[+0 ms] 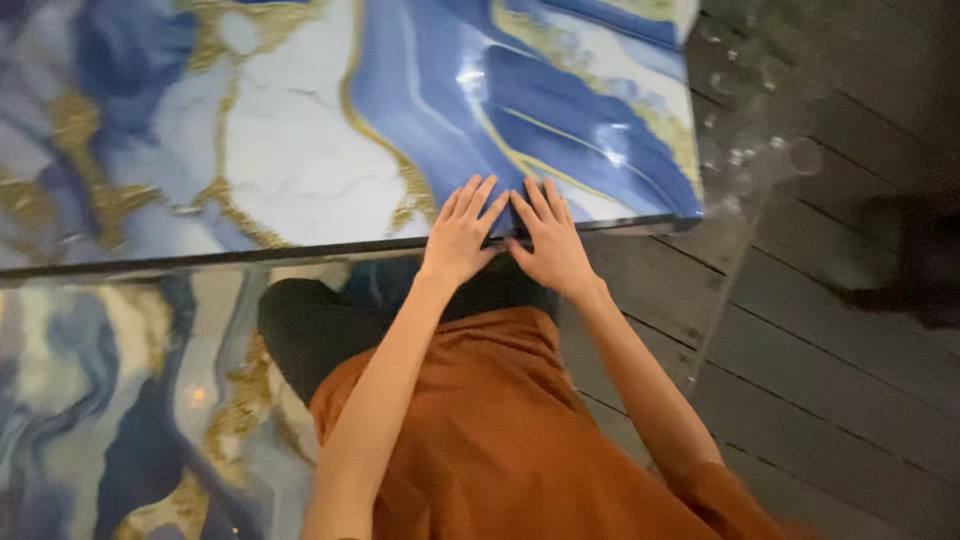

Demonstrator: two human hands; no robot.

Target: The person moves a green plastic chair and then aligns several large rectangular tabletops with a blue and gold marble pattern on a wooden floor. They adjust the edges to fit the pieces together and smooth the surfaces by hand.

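Head view looks down on a glossy panel (pixel 300 130) marbled in blue, white and gold, lying flat with its dark near edge running across the frame. Below that edge on the left, a second marbled surface (pixel 120 400) of the same colours lies lower down. Left hand (pixel 462 232) rests palm-down on the panel's near edge, fingers (pixel 470 200) spread flat and released, grasping nothing. Just beside it, nearly touching, the right hand (pixel 550 240) lies the same way, fingers (pixel 545 205) flat and open on the blue part. An orange garment (pixel 500 440) fills the lower middle. Right of the panel, a dark plank floor (pixel 820 380).
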